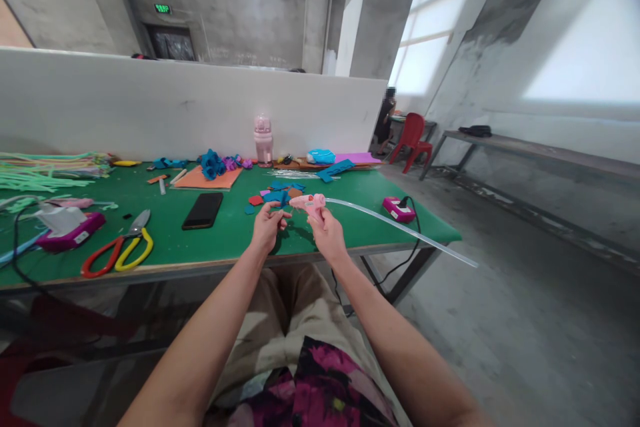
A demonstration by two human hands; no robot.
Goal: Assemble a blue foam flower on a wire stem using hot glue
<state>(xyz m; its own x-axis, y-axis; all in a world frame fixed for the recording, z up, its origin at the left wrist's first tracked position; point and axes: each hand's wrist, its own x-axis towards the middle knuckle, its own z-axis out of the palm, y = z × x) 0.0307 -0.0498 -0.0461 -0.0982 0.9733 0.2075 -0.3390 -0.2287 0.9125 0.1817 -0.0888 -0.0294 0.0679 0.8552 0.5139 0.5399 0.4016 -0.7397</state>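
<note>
The right hand (326, 221) is closed around a pink glue gun (309, 202), held just above the near edge of the green tabletop (225, 240). A long clear glue stick (400, 227) pokes out of the gun's back, off to the right. The left hand (265, 223) pinches something small at the gun's tip; I cannot tell what. A black phone (203, 210) lies to the left, and red and yellow snips (120, 250) lie further left.

Glossy pink plastic glue gun (308, 203); clear glue stick (400, 228); matt green tabletop (200, 240).
</note>
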